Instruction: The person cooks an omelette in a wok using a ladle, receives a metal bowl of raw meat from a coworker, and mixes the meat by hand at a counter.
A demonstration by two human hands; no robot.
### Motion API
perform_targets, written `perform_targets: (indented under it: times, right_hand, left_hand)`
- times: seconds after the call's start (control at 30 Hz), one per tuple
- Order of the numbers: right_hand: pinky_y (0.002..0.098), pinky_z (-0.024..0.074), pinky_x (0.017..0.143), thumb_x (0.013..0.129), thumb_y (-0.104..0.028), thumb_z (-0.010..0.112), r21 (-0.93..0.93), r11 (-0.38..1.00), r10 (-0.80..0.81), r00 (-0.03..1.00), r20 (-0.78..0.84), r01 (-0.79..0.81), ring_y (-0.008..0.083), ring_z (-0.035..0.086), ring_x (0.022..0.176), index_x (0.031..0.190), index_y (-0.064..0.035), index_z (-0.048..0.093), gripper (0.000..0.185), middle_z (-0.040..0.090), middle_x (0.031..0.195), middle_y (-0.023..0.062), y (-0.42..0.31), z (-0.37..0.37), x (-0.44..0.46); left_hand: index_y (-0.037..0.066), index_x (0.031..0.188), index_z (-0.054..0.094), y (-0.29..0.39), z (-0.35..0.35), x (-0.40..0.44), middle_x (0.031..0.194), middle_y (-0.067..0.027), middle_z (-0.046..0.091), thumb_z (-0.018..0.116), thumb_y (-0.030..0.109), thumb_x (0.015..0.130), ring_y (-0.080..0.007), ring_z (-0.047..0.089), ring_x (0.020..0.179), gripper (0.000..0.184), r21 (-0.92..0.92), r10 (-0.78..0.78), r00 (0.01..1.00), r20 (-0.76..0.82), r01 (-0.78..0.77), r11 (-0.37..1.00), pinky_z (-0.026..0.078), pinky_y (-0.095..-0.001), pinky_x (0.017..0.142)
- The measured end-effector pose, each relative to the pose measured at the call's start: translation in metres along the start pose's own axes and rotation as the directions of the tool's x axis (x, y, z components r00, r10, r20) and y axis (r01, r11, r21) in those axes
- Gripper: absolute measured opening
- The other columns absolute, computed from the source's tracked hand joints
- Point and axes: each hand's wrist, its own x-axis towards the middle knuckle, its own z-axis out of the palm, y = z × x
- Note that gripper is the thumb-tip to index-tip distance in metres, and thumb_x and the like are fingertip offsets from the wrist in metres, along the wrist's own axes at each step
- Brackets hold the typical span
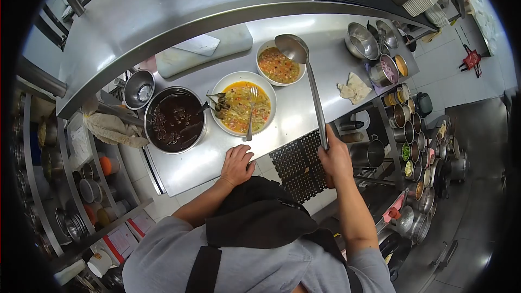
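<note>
Left hand point(237, 164): at the counter's near edge, unclenched, thumb apart from fingers, which rest on the steel.
Right hand point(335, 156): closed around the ladle's near end, just beyond the counter edge.
Counter point(285, 125): near edge slants up to the right; bare steel between white dish and ladle handle, more between handle and cloth point(354, 88).
Ladle point(316, 95): long axis runs away from the person, leaning slightly left; scoop end farthest, above the smaller bowl's far right side; contact unclear.
White dish point(271, 95): left of the handle, fork inside pointing away.
Smaller bowl point(286, 84): just beyond the dish.
Overhead shelf point(190, 0): spans the far side.
</note>
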Motion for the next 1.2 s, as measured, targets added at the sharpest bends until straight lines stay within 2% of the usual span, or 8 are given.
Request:
perform_targets:
  times: [0.17,0.27,0.33,0.37,0.5,0.77,1.0,1.2]
  right_hand:
    - [0.0468,0.0477,0.074,0.074,-0.004,0.059,-0.062,0.997,0.052,0.994,0.097,-0.046,0.0428,0.06,0.081,0.133,0.0037,0.039,0.063,0.06,0.09,0.0281,-0.013,0.02,0.004]
    - [0.0395,0.0495,0.064,0.074,-0.002,0.059,0.176,0.972,0.135,0.982,0.13,-0.157,0.0347,0.063,0.067,0.132,0.0057,0.042,0.061,0.063,0.079,0.0211,-0.019,0.016,0.003]
    - [0.0294,0.0465,0.054,0.074,0.0,0.06,0.636,0.638,0.304,0.9,0.311,-0.435,0.0193,0.059,0.057,0.131,0.0074,0.044,0.059,0.063,0.074,0.0117,-0.018,0.013,0.003]
    - [0.0238,0.0435,0.052,0.075,0.001,0.061,0.65,0.63,0.298,0.905,0.303,-0.425,0.01,0.055,0.058,0.131,0.0078,0.044,0.058,0.062,0.076,0.0067,-0.021,0.009,0.002]
    - [0.0241,0.0442,0.053,0.075,0.0,0.061,0.655,0.673,0.266,0.938,0.22,-0.344,0.0102,0.055,0.057,0.131,0.0071,0.044,0.06,0.063,0.076,0.0073,-0.017,0.004,-0.009]
    - [0.0363,0.0486,0.07,0.074,-0.007,0.061,0.162,0.965,0.199,0.979,0.047,-0.204,0.0321,0.064,0.075,0.129,0.0025,0.046,0.058,0.061,0.084,0.026,-0.034,-0.016,-0.004]
    - [0.0375,0.0486,0.074,0.073,-0.007,0.062,0.265,0.907,0.29,0.941,0.172,-0.328,0.0332,0.065,0.079,0.128,0.0038,0.046,0.058,0.062,0.089,0.0282,-0.033,-0.004,-0.003]
    - [0.0281,0.0462,0.055,0.072,-0.004,0.063,0.605,0.724,0.28,0.942,0.183,-0.333,0.0183,0.059,0.056,0.126,0.008,0.048,0.058,0.063,0.077,0.0095,-0.022,0.008,-0.007]
  left_hand:
    - [0.006,0.095,0.059,-0.003,-0.001,0.001,0.111,-0.0107,0.054,0.065,0.016,0.073,-0.029,0.049,0.11,0.026,-0.026,-0.01,1.0,-0.012,0.009,1.0,0.036,-0.0426,0.094]
    - [0.006,0.095,0.059,-0.004,-0.002,-0.002,0.111,-0.0108,0.054,0.065,0.016,0.072,-0.0292,0.049,0.109,0.026,-0.031,-0.002,1.0,-0.02,0.001,1.0,0.036,-0.0433,0.093]
    - [0.006,0.096,0.059,-0.004,-0.002,0.0,0.111,-0.0106,0.054,0.065,0.016,0.072,-0.0289,0.049,0.11,0.026,-0.028,0.003,1.0,-0.009,-0.003,1.0,0.035,-0.0433,0.094]
    - [0.006,0.096,0.059,-0.004,-0.002,0.001,0.111,-0.0106,0.054,0.065,0.016,0.072,-0.0289,0.049,0.11,0.026,-0.029,0.014,1.0,-0.006,-0.014,0.999,0.035,-0.0433,0.094]
    - [0.006,0.096,0.059,-0.004,0.0,0.0,0.112,-0.0105,0.053,0.065,0.017,0.073,-0.0282,0.048,0.112,0.026,-0.017,-0.003,1.0,0.014,0.003,1.0,0.034,-0.0429,0.095]
    - [0.006,0.096,0.059,-0.003,0.002,0.001,0.113,-0.0109,0.053,0.065,0.017,0.073,-0.0284,0.048,0.112,0.026,-0.01,0.005,1.0,0.023,-0.005,1.0,0.034,-0.0436,0.095]
    - [0.006,0.096,0.059,-0.002,0.002,0.0,0.113,-0.0115,0.053,0.065,0.017,0.072,-0.0289,0.048,0.113,0.027,0.002,0.013,1.0,0.015,-0.013,1.0,0.034,-0.0437,0.095]
    - [0.005,0.095,0.06,-0.001,0.003,0.0,0.113,-0.012,0.053,0.065,0.017,0.073,-0.0294,0.049,0.112,0.026,0.004,0.025,1.0,0.009,-0.025,1.0,0.035,-0.0434,0.095]
